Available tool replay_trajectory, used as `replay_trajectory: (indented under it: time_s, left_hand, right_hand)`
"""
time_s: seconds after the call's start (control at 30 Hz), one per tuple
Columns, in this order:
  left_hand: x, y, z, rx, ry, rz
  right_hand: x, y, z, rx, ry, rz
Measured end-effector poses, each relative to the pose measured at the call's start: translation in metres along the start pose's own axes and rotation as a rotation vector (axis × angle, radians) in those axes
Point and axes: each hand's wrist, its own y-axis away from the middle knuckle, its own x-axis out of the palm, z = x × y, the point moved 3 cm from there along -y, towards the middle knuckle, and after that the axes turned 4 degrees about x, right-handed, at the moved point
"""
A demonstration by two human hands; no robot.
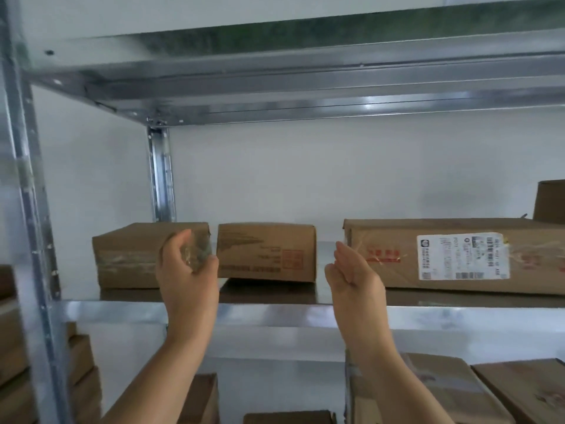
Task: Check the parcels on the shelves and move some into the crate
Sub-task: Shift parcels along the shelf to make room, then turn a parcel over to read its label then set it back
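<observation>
Three brown cardboard parcels sit on the metal shelf (275, 313) at eye level. My left hand (186, 270) is raised in front of the right end of the left parcel (128, 255), fingers curved and blurred, by the gap beside the middle parcel (266, 252). Whether it touches a box I cannot tell. My right hand (354, 270) is held flat, palm facing left, holding nothing, between the middle parcel and the long parcel (452, 255), which carries a white shipping label (461, 255).
A steel upright (30, 209) stands at the left and the upper shelf's underside (305, 87) hangs overhead. Another box corner (550, 200) shows at far right. More parcels (428, 390) lie on the shelf below, and stacked boxes (12, 347) at far left.
</observation>
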Motion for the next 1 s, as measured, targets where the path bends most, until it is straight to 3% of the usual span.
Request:
replay_trajectory:
  time_s: [0.43,0.77,1.0]
  left_hand:
    - [0.015,-0.025,0.035,-0.24,0.077,0.45]
    - [0.015,-0.027,0.04,-0.276,-0.027,0.571]
    - [0.009,-0.027,0.034,-0.35,0.088,0.509]
  right_hand:
    - [0.051,-0.005,0.009,0.221,0.179,-0.071]
    - [0.055,-0.011,-0.002,0.229,0.322,-0.095]
    - [0.053,-0.015,-0.013,0.156,0.344,-0.085]
